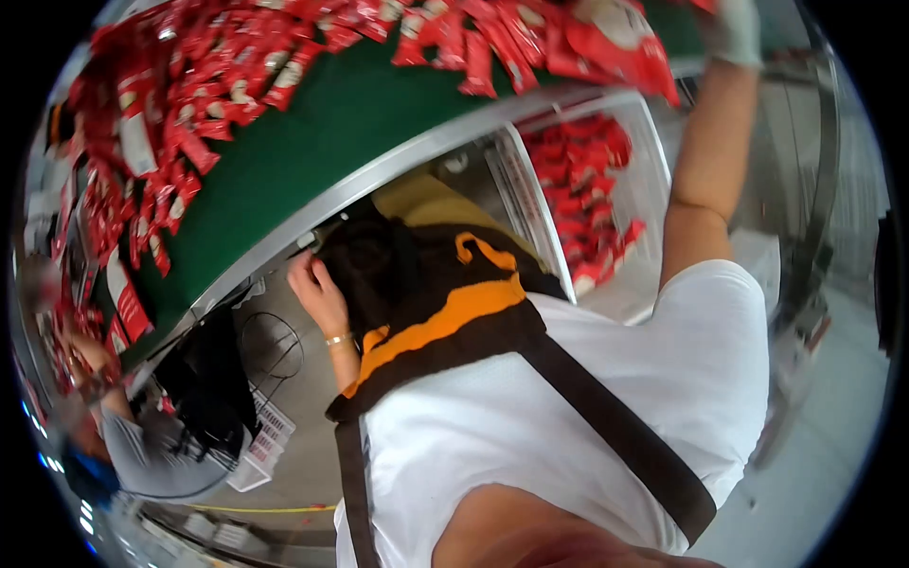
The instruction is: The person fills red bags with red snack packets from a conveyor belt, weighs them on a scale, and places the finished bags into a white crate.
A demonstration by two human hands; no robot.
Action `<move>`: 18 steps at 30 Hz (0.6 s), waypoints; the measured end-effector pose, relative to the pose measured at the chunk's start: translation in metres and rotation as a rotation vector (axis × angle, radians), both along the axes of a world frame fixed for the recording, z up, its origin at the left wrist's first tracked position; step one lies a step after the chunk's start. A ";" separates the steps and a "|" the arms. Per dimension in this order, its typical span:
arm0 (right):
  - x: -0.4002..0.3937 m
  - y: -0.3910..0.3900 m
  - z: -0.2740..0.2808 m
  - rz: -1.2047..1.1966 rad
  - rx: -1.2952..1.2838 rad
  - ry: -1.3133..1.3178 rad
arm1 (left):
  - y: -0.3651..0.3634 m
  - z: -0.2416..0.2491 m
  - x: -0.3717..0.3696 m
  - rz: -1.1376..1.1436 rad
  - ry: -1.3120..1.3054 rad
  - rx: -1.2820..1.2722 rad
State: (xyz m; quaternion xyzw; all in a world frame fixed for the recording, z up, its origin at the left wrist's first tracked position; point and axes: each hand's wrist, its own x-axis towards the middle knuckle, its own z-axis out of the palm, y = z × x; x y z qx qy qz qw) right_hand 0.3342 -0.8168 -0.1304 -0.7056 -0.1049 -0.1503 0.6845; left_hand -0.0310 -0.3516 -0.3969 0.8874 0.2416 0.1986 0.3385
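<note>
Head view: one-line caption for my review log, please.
A person in a white shirt and brown-orange apron rests one hand at a green conveyor strewn with red packets.

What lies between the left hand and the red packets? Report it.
Head view: the metal rim, then a bare strip of green belt, separate the left hand from the red packets.

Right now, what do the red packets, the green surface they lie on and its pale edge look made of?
Red packets: seemingly glossy plastic film, since they crinkle and glint. Green surface: matte, smooth, probably rubbery or fabric belting; hard to tell. Pale edge: looks like brushed metal, grey with a dull sheen.
</note>
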 end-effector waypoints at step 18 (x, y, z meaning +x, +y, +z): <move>-0.238 -0.248 -0.297 -0.263 -1.346 0.912 | -0.083 0.007 0.194 -0.542 -0.158 0.335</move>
